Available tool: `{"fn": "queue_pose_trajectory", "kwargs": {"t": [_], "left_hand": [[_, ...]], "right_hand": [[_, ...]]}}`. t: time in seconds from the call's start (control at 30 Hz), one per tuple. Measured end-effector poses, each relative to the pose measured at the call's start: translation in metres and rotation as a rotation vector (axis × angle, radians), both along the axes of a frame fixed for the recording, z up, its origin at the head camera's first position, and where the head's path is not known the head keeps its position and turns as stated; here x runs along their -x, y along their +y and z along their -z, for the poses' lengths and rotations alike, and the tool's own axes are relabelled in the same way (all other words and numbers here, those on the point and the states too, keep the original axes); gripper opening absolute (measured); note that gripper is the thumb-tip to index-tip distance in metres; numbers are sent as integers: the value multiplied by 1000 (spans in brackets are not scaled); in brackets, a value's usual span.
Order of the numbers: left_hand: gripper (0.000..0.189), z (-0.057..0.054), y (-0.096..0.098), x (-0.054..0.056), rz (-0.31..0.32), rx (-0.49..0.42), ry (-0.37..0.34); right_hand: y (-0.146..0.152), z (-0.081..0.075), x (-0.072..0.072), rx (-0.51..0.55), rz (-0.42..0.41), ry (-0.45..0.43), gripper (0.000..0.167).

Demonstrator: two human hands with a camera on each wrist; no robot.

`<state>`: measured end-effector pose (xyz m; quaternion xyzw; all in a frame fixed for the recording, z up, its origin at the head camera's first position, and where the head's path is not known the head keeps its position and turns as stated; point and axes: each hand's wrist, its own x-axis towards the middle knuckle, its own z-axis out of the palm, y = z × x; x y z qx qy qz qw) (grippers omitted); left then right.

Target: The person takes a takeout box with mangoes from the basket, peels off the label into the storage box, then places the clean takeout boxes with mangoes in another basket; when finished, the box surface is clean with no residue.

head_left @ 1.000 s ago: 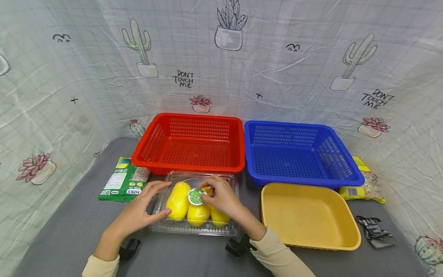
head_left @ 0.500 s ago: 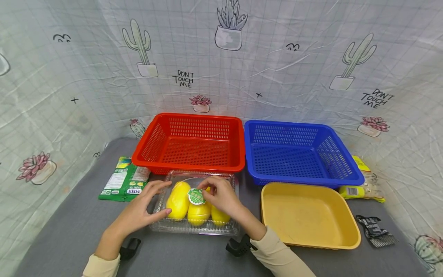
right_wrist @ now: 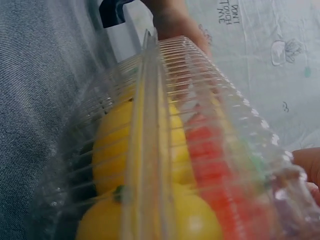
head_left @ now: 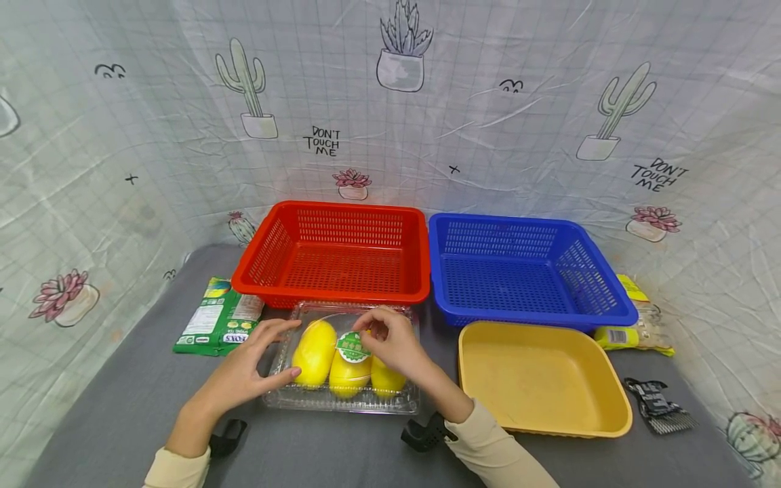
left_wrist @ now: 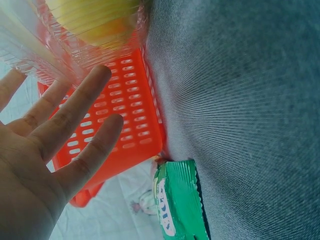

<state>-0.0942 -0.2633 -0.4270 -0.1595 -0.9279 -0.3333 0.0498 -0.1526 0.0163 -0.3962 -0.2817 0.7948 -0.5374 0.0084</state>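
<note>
A see-through plastic clamshell box (head_left: 396, 404) with several yellow fruits (head_left: 314, 362) inside lies on the grey cloth. My left hand (head_left: 247, 366) rests along its left side, thumb and fingers spread; in the left wrist view the fingers (left_wrist: 80, 112) are straight, near the ribbed plastic wall. A round green-and-white sticker (head_left: 352, 348) shows over the middle fruit. My right hand (head_left: 393, 346) pinches its upper right edge between thumb and forefinger. The right wrist view looks along the box's ribbed side, with only a little of that hand at the right edge.
A red basket (head_left: 422, 285) and a blue basket (head_left: 441, 298) stand behind the box. On the right is a yellow tray (head_left: 543, 379), with a yellow packet (head_left: 634, 335) and a black packet (head_left: 655, 403) beyond it. A green packet (head_left: 213, 332) lies at the left.
The sticker has shifted slightly right and shows more of its face, lying flatter than before. My right fingers have moved to its upper right edge. My left hand stays put.
</note>
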Motion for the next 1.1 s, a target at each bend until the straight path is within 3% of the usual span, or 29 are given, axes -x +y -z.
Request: {"fn": "queue_pose_trajectory", "kwargs": {"t": [0.33,1.1], "left_hand": [[72,1,2,1,10,6,11],[70,2,1,0,11,-14,-4]], "right_hand": [[15,-4,-1,54,-63,-104,10],[60,-11,-3,63,6,-152,12]]}}
